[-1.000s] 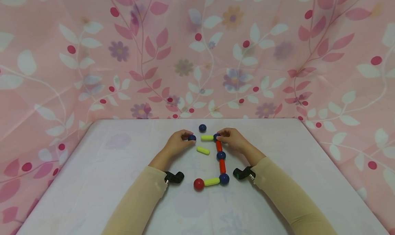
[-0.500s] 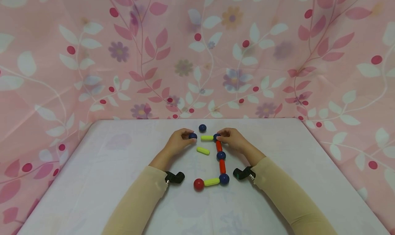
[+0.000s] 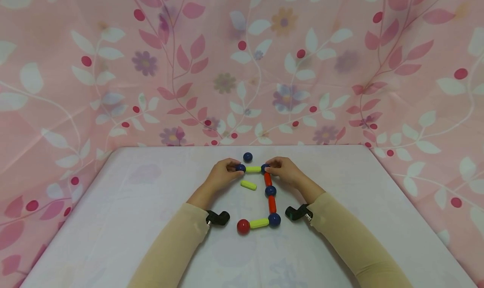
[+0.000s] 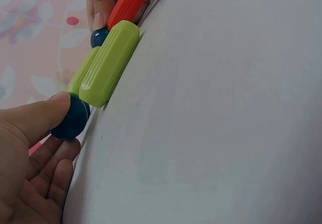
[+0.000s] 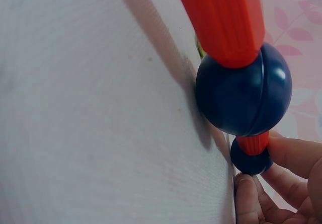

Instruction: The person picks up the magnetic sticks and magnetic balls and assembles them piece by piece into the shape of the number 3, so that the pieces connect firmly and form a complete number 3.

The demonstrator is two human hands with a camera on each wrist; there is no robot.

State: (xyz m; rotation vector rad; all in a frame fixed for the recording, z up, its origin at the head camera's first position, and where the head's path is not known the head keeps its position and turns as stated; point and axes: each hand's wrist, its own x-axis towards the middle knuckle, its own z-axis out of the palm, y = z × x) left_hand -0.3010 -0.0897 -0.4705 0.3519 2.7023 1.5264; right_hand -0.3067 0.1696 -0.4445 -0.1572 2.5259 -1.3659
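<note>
My left hand (image 3: 224, 173) pinches a blue ball (image 4: 73, 118) between thumb and fingers. That ball meets the left end of a yellow-green rod (image 3: 253, 169). At the rod's other end my right hand (image 3: 285, 170) grips another blue ball (image 5: 250, 159), the far corner of a joined chain. From there a red rod (image 3: 268, 179) runs down to a middle blue ball (image 5: 244, 90), then a second red rod (image 3: 272, 204) leads to a near blue ball (image 3: 274, 219). A yellow-green rod (image 3: 259, 223) links this one to a red ball (image 3: 243, 226).
A loose yellow-green rod (image 3: 248, 185) lies on the white table (image 3: 113, 221) just inside the chain. Behind the left hand sits a loose blue ball (image 3: 247, 157). A pink floral cloth (image 3: 227, 69) hangs beyond the table's far edge.
My left hand has moved right with its blue ball, closing the gap to the far yellow-green rod's end. The right hand and the rest of the chain stay in place.
</note>
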